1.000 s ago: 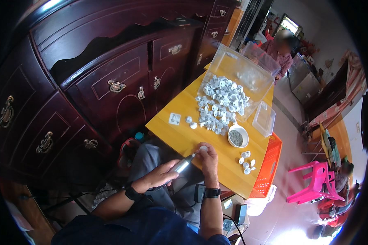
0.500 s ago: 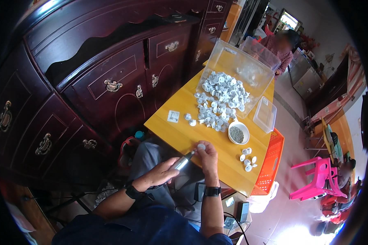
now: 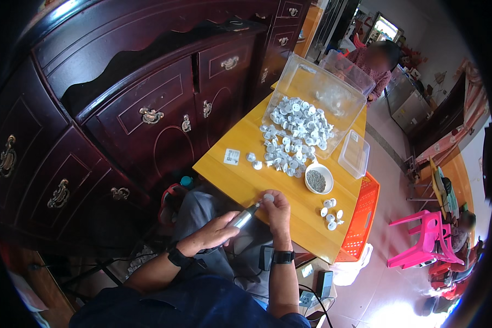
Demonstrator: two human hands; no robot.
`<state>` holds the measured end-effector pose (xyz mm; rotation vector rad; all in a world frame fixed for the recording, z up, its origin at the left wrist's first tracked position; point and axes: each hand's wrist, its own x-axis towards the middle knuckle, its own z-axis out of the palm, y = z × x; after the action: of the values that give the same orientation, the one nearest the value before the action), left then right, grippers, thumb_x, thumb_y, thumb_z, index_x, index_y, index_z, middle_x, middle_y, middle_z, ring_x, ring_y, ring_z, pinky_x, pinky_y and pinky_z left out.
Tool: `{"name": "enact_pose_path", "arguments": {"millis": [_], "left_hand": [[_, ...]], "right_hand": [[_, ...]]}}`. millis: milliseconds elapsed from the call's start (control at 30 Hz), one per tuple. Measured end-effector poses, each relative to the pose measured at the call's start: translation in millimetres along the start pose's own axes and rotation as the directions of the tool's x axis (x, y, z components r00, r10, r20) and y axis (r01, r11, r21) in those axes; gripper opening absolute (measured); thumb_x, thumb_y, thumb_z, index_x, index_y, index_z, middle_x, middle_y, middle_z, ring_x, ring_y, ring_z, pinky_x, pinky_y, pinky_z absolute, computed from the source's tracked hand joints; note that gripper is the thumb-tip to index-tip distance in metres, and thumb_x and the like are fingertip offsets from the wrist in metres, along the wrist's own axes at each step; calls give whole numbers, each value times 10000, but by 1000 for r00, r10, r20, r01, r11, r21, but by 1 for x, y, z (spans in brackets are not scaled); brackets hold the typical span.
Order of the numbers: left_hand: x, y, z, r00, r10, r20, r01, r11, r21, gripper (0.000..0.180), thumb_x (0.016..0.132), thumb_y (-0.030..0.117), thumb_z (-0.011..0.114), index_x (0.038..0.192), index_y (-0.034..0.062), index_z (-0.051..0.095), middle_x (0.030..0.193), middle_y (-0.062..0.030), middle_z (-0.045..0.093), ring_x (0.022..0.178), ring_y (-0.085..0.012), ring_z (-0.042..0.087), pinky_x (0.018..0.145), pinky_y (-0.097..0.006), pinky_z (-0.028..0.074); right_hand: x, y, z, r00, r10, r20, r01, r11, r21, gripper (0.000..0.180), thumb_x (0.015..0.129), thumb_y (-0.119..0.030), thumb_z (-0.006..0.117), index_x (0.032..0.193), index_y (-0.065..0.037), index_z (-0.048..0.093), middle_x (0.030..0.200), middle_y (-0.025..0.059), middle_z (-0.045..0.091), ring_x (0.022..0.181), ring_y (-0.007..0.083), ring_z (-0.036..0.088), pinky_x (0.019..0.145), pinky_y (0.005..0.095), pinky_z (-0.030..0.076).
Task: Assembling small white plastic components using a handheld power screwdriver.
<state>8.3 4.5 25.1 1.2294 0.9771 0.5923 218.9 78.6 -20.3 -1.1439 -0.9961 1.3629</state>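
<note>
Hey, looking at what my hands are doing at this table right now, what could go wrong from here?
1. The tool in your left hand points at the small white part pinched by your right hand; a slip might catch your fingers.
2. You work at the table edge, so a dropped part would likely fall to the floor.
3. The bowl of dark bits sits near your right hand and might get knocked.

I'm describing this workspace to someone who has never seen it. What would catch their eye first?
The heap of small white round parts spilling from a tipped clear plastic bin across the yellow table, far of the hands. Nearer, the left hand holds a silvery pen-like power tool against one white piece pinched in the right hand. A dark carved cabinet fills the left.
</note>
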Motion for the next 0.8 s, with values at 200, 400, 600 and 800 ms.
{"name": "enact_pose_path", "arguments": {"millis": [200,400,600,800], "left_hand": [[0,1,0,1000,-8,-1,8,1000,-12,505,980,157,493,1456,41,367,871,-13,538,642,-78,554,569,-231,462],[-1,3,-1,999,-45,-4,45,997,-69,481,996,168,485,1446,35,378,891,-28,552,632,-79,549,561,-226,469],[11,-6,1,999,-21,-50,12,986,-167,447,1012,182,485,1431,52,394,908,-35,563,619,-71,532,549,-219,469],[12,8,-7,998,-6,-58,-2,990,-138,451,1013,186,483,1434,53,393,905,-32,561,617,-68,536,547,-218,468]], "right_hand": [[1,7,-1,1000,-17,-7,17,1000,9,79,975,-39,577,1036,-17,624,937,35,675,827,106,642,749,225,518],[2,11,0,999,-49,22,50,998,-48,96,973,13,551,1038,-12,617,946,24,658,852,102,637,758,231,530],[-5,9,4,997,-72,33,78,968,-237,81,966,24,556,1024,-5,604,962,34,662,866,109,644,763,233,527],[3,13,-1,998,-56,-22,57,997,46,87,962,21,563,1035,0,607,982,47,667,835,110,640,759,228,524]]}}
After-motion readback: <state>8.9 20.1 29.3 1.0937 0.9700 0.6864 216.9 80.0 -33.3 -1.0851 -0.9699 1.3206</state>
